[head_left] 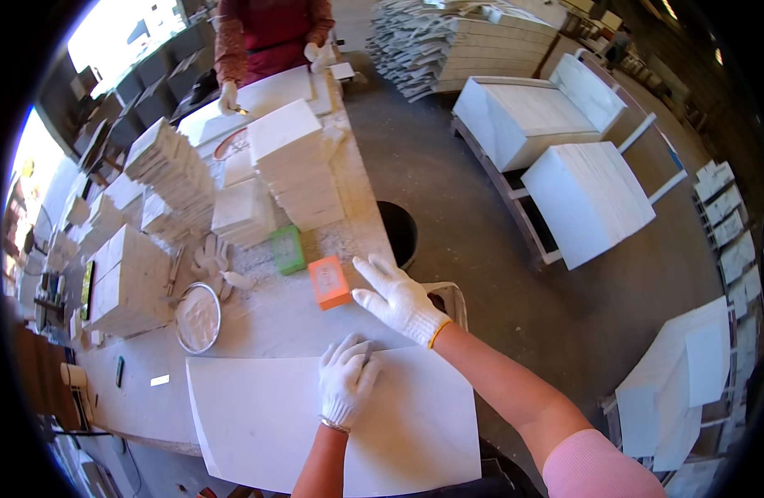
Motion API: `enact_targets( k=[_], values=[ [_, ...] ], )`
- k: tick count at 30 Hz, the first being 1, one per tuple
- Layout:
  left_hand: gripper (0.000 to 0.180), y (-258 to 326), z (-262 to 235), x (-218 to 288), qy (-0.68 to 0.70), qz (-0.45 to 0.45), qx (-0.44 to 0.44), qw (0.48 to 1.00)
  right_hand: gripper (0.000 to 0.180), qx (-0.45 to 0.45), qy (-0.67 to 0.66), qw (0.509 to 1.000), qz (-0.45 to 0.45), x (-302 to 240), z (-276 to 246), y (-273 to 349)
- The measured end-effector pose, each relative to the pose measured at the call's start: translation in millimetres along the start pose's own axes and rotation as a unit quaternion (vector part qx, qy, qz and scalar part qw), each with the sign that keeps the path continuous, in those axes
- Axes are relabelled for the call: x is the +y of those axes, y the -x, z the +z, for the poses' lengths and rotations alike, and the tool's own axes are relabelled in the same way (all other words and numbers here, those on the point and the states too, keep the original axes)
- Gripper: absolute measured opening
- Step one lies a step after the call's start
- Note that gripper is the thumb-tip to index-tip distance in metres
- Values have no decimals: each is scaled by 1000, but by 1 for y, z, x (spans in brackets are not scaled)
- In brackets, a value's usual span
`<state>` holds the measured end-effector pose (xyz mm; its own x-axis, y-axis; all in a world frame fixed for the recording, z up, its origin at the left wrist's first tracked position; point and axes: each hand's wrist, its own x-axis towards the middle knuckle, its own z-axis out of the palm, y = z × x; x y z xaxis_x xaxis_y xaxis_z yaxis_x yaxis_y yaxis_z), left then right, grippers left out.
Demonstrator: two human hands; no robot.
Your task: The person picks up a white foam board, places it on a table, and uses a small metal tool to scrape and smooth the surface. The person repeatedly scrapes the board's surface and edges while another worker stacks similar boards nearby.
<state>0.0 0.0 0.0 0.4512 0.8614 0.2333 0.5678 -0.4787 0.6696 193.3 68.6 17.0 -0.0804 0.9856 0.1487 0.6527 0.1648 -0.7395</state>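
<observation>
A large white stone slab (257,415) lies on the table in front of me. My left hand (346,382), in a white knitted glove, rests on the slab's far part. Its fingers are curled, and a small grey piece shows by the thumb and forefinger, too small to name. My right hand (401,303), gloved too, is held over the table's right edge with fingers stretched and nothing in them. Just left of its fingertips sits an orange block (329,282), which it does not visibly grip. Beside that stands a green block (288,251).
A round metal bowl of pale powder (199,319) and crumpled gloves (212,261) lie left. Tile stacks (295,158) crowd the table's far half. Across it, a person in a red apron (274,41) handles a slab. A dark bucket (399,232) stands by the right edge; slab pallets (590,199) stand beyond.
</observation>
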Motion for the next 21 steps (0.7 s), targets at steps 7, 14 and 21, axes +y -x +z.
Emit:
enact_targets(
  k=[7,14,21],
  values=[
    [17,6,19,10,21,-21,50,998,39,12,264,959,-101,52,-61,140],
    [19,1,20,15,-13,-4,38,999,28,50,-80,956,278,124,-89,172],
    [20,0,23,24,-57,5,38,998,48,-8,-515,827,227,107,-48,181]
  ],
)
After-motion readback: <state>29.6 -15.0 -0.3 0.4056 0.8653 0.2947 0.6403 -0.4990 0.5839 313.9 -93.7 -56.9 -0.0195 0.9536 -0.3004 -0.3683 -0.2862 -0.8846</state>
